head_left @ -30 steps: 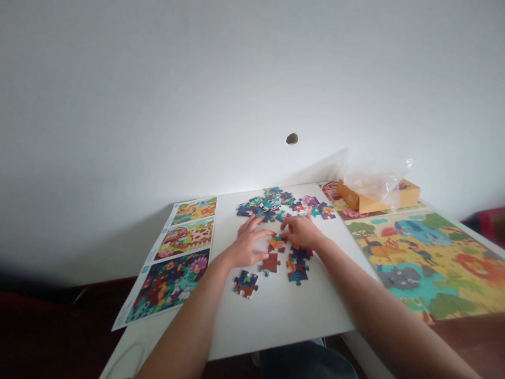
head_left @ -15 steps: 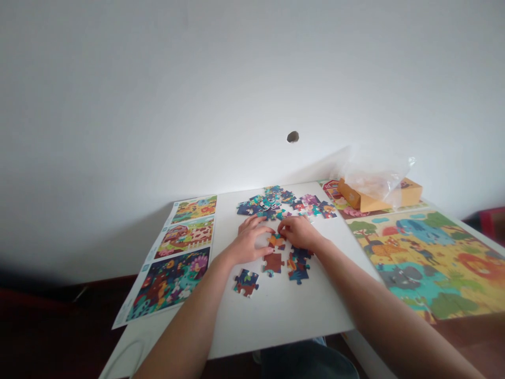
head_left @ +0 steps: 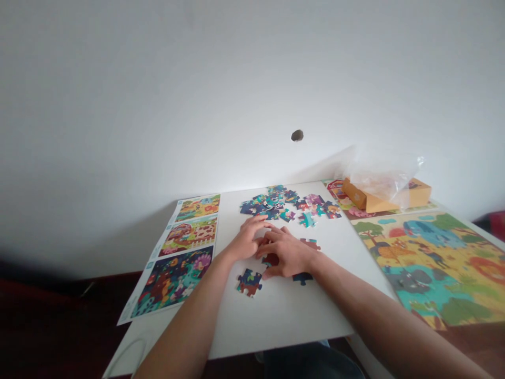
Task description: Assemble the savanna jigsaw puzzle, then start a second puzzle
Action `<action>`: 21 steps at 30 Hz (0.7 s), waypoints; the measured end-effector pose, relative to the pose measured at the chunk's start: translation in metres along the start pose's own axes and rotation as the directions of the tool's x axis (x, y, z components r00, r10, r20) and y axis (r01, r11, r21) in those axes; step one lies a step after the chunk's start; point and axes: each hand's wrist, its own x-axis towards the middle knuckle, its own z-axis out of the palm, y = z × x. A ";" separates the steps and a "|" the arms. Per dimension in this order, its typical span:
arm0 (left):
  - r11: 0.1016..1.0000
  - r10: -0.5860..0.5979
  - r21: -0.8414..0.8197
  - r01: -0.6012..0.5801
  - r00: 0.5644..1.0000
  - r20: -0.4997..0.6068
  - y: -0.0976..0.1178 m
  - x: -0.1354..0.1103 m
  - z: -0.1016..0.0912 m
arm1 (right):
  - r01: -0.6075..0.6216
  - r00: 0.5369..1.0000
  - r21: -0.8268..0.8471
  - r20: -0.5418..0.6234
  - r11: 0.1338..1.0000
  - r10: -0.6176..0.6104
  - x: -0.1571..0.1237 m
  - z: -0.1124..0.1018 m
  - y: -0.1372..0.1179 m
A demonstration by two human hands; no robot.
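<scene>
My left hand [head_left: 248,241] lies on the white table [head_left: 276,310] with its fingers stretched flat. My right hand [head_left: 287,252] reaches leftwards beside it, fingers spread flat over a small cluster of joined puzzle pieces [head_left: 309,243], which it mostly hides. The fingertips of both hands meet over a reddish-brown piece. A single dark blue and red piece [head_left: 249,281] lies loose just in front of my hands. A heap of loose puzzle pieces [head_left: 290,206] lies behind them, near the wall.
A sheet with three printed pictures [head_left: 182,253] lies at the table's left edge. A finished animal puzzle [head_left: 430,258] covers the right side. Behind it stands an orange box [head_left: 379,196] with a clear plastic bag on it.
My right hand has moved left and nearer to me, now flat over the joined pieces. The left hand has hardly shifted. The camera has turned a little to the left.
</scene>
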 end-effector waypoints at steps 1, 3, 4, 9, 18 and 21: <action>1.000 -0.004 -0.016 0.004 1.000 0.007 -0.003 0.000 -0.003 | -0.024 1.000 -0.024 -0.007 0.999 0.024 0.001 0.001 0.001; 1.000 0.000 -0.019 0.002 0.995 0.100 -0.007 -0.003 -0.011 | -0.093 0.995 -0.064 -0.043 0.994 0.091 0.001 -0.001 0.008; 1.000 -0.005 -0.007 0.006 0.981 0.192 -0.007 -0.005 -0.017 | -0.121 0.992 -0.074 -0.051 0.990 0.117 -0.001 -0.002 0.012; 0.994 -0.091 0.100 0.046 0.854 0.513 0.005 -0.015 -0.039 | -0.183 0.983 -0.064 -0.034 0.981 0.181 -0.008 -0.012 0.027; 0.963 -0.226 0.220 0.154 0.907 0.355 0.011 -0.012 -0.031 | -0.183 0.983 0.028 -0.011 0.983 0.184 -0.008 -0.013 0.027; 0.942 -0.287 0.233 0.241 0.939 0.187 0.003 -0.010 -0.028 | -0.176 0.984 0.035 -0.006 0.984 0.176 -0.007 -0.012 0.025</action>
